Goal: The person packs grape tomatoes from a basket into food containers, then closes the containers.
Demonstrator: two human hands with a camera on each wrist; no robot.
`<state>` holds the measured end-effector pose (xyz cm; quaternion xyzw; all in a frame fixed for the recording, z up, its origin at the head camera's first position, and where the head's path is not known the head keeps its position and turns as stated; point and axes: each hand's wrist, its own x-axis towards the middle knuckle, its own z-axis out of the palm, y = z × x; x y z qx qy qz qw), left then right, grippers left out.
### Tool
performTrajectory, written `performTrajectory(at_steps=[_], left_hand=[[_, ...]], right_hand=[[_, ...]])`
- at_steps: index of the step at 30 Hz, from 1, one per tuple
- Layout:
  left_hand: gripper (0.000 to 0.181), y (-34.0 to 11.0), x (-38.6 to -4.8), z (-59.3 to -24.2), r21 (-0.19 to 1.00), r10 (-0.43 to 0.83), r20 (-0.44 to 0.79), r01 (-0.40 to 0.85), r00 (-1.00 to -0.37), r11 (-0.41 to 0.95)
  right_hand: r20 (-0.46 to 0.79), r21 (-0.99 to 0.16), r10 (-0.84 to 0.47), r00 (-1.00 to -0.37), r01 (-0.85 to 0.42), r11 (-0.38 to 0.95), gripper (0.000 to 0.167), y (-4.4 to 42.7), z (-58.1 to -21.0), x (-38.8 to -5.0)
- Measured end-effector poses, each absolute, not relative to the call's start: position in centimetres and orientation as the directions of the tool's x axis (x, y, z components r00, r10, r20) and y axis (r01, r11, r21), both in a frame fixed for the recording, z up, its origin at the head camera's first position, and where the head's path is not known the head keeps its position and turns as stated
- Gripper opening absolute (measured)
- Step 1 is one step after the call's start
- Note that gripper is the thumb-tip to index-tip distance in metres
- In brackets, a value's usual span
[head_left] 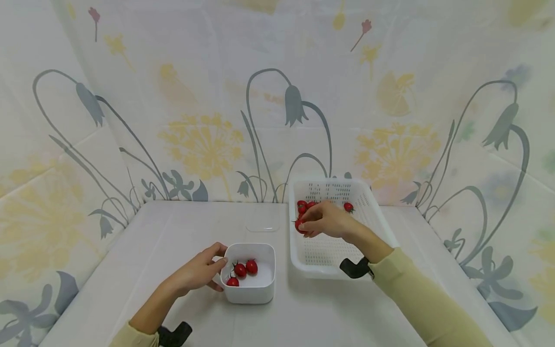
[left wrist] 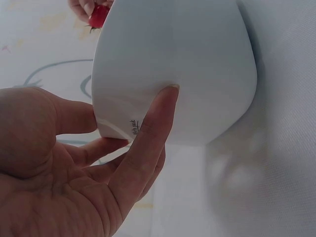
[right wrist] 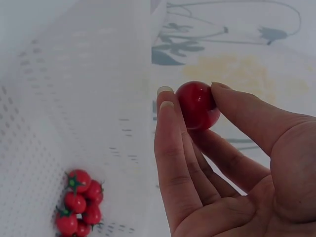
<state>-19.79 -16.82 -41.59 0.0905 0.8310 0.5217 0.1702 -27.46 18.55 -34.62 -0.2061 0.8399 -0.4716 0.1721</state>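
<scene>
My left hand (head_left: 197,270) holds the left side of a small white square container (head_left: 249,295), thumb at the rim and fingers against the outer wall. Three cherry tomatoes (head_left: 240,270) lie inside it. Between thumb and fingers, my right hand (head_left: 327,220) pinches a cherry tomato (right wrist: 196,105) above the left part of a white perforated basket (head_left: 316,273). More cherry tomatoes (right wrist: 79,202) lie clustered at the basket's side, partly hidden by the right hand in the head view. A single cherry tomato (head_left: 349,207) rests apart toward the basket's far side.
A white cloth covers the table (head_left: 182,226). Behind the white container lies a clear, thin-edged piece (head_left: 263,229), its kind hard to tell. A flower-printed curtain (head_left: 277,96) stands along the back and both sides. The basket is to the right of the container.
</scene>
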Motion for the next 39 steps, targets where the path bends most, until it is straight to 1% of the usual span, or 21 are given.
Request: performTrajectory(at_steps=[10, 18, 23, 32, 39], left_hand=[[0.028, -16.9, -19.8, -41.5, 0.899, 0.343, -0.188, -0.02, -0.92, 0.436], [0.028, -16.8, -19.7, -41.5, 0.899, 0.34, -0.19, -0.025, -0.921, 0.436], [0.027, -16.8, -19.8, -41.5, 0.899, 0.345, -0.188, -0.02, -0.92, 0.437], [0.027, -16.9, -19.8, -41.6, 0.895, 0.341, -0.192, -0.021, -0.92, 0.446], [0.028, -17.0, -19.9, -41.6, 0.897, 0.347, -0.188, -0.016, -0.919, 0.442]], right_hand=[[-0.079, -0.865, -0.547, -0.833, -0.215, 0.453, 0.023, 16.3, -35.1, -25.7], [-0.086, -0.862, -0.604, -0.792, -0.245, 0.444, 0.02, 13.7, -36.0, -24.6], [-0.066, -0.857, -0.643, -0.763, -0.286, 0.428, 0.019, 12.2, -36.4, -24.1], [-0.077, -0.822, -0.644, -0.761, -0.317, 0.473, 0.017, 10.0, -37.6, -23.7], [-0.1, -0.815, -0.675, -0.731, -0.329, 0.477, 0.013, 8.4, -38.1, -23.6]])
